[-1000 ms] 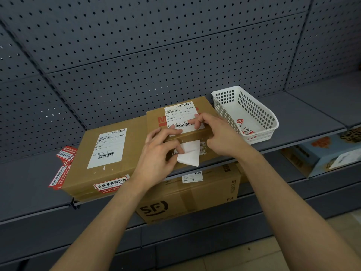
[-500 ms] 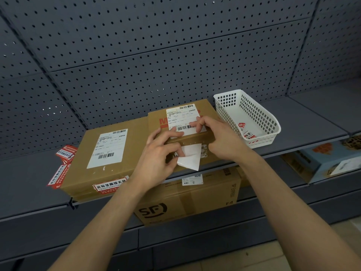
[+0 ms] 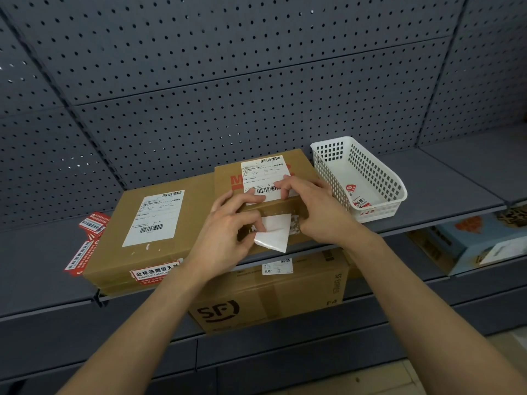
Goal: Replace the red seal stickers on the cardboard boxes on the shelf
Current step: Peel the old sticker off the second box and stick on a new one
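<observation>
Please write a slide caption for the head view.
Left hand pinches a half-peeled sticker on the box; right hand holds that box on the shelf.

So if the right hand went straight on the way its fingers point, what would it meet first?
Probably the left hand. The right hand points its fingers leftward across the shipping label on the box, and the left fingertips lie just ahead there. Depth is unclear.

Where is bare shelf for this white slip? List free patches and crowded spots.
Free: the shelf right of the white basket, and its far-left end beyond the loose red stickers. Crowded: the middle, where left box, right box and basket sit close together, left hand and right hand on the right box.
</observation>
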A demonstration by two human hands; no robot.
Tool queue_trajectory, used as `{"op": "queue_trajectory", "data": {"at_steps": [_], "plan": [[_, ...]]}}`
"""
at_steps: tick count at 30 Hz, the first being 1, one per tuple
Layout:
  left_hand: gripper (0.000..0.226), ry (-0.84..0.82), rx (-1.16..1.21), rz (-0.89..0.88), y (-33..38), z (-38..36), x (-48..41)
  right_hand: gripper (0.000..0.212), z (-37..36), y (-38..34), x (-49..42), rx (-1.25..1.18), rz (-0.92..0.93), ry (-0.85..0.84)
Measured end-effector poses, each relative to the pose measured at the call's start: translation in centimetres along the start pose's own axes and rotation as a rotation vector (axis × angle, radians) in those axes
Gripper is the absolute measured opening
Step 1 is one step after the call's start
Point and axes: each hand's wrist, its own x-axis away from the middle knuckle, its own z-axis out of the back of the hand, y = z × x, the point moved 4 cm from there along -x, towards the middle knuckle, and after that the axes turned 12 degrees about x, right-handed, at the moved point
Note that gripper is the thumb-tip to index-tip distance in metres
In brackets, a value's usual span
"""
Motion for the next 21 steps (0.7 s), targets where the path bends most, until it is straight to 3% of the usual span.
{"op": "queue_trajectory", "data": {"at_steps": [21], "plan": [[0.028,0.001,-0.028,0.000,0.39,-0.41,0.15,0.068,-0.10,-0.16,0.14,-0.032,-0.001,0.019]]}}
